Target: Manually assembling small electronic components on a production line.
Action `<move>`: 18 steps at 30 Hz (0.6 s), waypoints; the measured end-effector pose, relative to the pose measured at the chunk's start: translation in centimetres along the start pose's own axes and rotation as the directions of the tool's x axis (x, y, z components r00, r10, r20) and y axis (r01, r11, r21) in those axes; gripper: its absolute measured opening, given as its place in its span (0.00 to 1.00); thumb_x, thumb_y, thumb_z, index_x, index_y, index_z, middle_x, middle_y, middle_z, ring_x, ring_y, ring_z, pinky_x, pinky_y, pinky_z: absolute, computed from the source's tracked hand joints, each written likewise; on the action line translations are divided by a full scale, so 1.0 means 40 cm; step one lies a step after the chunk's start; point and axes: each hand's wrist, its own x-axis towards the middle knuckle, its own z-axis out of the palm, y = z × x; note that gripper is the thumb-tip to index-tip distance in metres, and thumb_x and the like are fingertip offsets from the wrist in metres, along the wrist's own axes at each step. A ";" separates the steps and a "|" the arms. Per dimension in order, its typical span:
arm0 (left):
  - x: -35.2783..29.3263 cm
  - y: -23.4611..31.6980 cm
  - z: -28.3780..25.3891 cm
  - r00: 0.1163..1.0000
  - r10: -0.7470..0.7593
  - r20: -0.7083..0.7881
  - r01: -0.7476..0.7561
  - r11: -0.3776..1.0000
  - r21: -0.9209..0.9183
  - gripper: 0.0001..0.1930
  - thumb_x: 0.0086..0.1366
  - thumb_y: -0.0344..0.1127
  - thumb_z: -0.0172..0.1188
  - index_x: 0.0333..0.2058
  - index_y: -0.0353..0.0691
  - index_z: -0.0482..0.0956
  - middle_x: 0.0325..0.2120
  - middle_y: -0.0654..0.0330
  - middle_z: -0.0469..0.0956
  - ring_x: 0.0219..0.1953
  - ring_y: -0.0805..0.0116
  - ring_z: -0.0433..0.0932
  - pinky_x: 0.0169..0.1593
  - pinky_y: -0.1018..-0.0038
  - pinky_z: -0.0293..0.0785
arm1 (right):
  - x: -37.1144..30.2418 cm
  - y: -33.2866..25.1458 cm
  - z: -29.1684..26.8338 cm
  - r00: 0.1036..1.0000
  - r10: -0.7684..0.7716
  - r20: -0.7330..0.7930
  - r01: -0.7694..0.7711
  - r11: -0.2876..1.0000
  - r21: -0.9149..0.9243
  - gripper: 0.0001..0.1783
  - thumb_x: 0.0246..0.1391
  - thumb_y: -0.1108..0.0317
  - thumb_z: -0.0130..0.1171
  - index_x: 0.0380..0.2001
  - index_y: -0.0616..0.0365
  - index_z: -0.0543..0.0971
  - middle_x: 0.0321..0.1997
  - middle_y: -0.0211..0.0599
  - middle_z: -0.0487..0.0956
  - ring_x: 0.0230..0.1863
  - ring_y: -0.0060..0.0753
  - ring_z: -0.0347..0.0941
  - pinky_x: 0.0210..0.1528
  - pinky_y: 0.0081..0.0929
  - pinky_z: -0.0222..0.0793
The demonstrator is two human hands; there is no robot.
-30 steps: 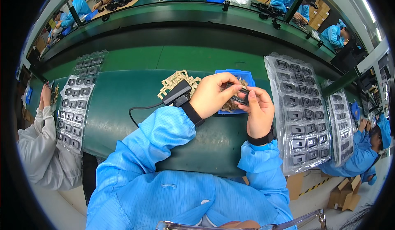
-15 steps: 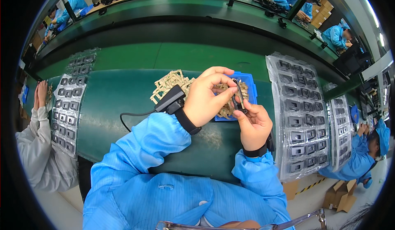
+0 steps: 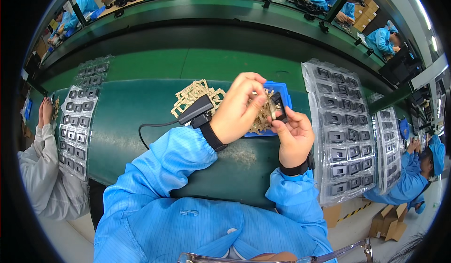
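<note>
My right hand (image 3: 295, 138) grips a black rectangular plastic frame (image 3: 280, 108) between thumb and fingers, its opening tilted toward the left. Just left of the frame, my left hand (image 3: 237, 110) has its thumb and fingertips pinched together, apart from the frame; whatever they hold is too small to make out. Behind and below both hands stands a blue bin (image 3: 287, 92) with beige strips (image 3: 259, 125) inside. Beside my left wrist lies a heap of beige frame-shaped pieces (image 3: 187, 95) on the bench.
Clear plastic trays of black frames (image 3: 334, 118) lie on the right, and another such tray (image 3: 77, 119) on the left. A black device with a cable (image 3: 196, 110) is strapped to my left wrist. A person in a pale sleeve (image 3: 43, 169) sits at left; others in blue work beyond.
The black frame has turned so that its opening shows, and sits slightly further right in my right hand. My left fingers have come away from it, up and to the left.
</note>
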 end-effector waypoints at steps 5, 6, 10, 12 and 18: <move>0.010 -0.021 -0.033 0.991 0.093 0.098 -0.131 0.838 0.529 0.06 0.64 0.20 0.56 0.38 0.36 0.75 0.42 0.51 0.79 0.46 0.58 0.80 0.46 0.66 0.76 | 0.007 -0.022 0.007 0.992 0.063 -0.110 -0.061 0.998 0.023 0.17 0.63 0.72 0.60 0.52 0.65 0.71 0.43 0.44 0.81 0.40 0.36 0.83 0.36 0.21 0.78; 0.008 -0.013 -0.030 0.989 0.110 0.095 -0.144 0.836 0.530 0.08 0.61 0.19 0.57 0.39 0.35 0.77 0.45 0.47 0.80 0.51 0.52 0.79 0.49 0.65 0.77 | 0.005 -0.024 0.006 0.993 0.072 -0.089 -0.068 0.997 0.040 0.13 0.64 0.74 0.57 0.50 0.65 0.71 0.42 0.43 0.81 0.38 0.32 0.82 0.37 0.22 0.78; 0.018 0.049 -0.013 0.980 0.196 0.036 -0.199 0.950 0.240 0.15 0.63 0.22 0.61 0.49 0.35 0.78 0.51 0.49 0.79 0.55 0.58 0.77 0.53 0.70 0.75 | -0.004 -0.021 -0.003 0.997 0.080 -0.008 -0.079 0.992 0.095 0.08 0.64 0.73 0.58 0.43 0.63 0.71 0.35 0.39 0.80 0.31 0.29 0.80 0.34 0.21 0.77; 0.013 0.043 -0.011 0.984 -0.020 0.175 0.028 0.999 -0.044 0.17 0.63 0.23 0.62 0.51 0.35 0.77 0.50 0.50 0.79 0.54 0.62 0.78 0.53 0.72 0.75 | -0.008 -0.018 -0.004 0.997 0.068 0.021 -0.070 0.992 0.104 0.08 0.64 0.74 0.58 0.43 0.63 0.71 0.36 0.40 0.80 0.31 0.29 0.80 0.35 0.22 0.78; 0.013 0.056 -0.022 0.910 -0.187 0.371 0.271 0.943 -0.191 0.11 0.62 0.25 0.65 0.44 0.35 0.84 0.40 0.57 0.84 0.41 0.70 0.82 0.46 0.75 0.78 | -0.012 -0.006 0.000 0.997 -0.041 0.060 0.036 0.996 0.086 0.07 0.63 0.77 0.58 0.42 0.63 0.71 0.40 0.43 0.80 0.34 0.30 0.80 0.36 0.26 0.80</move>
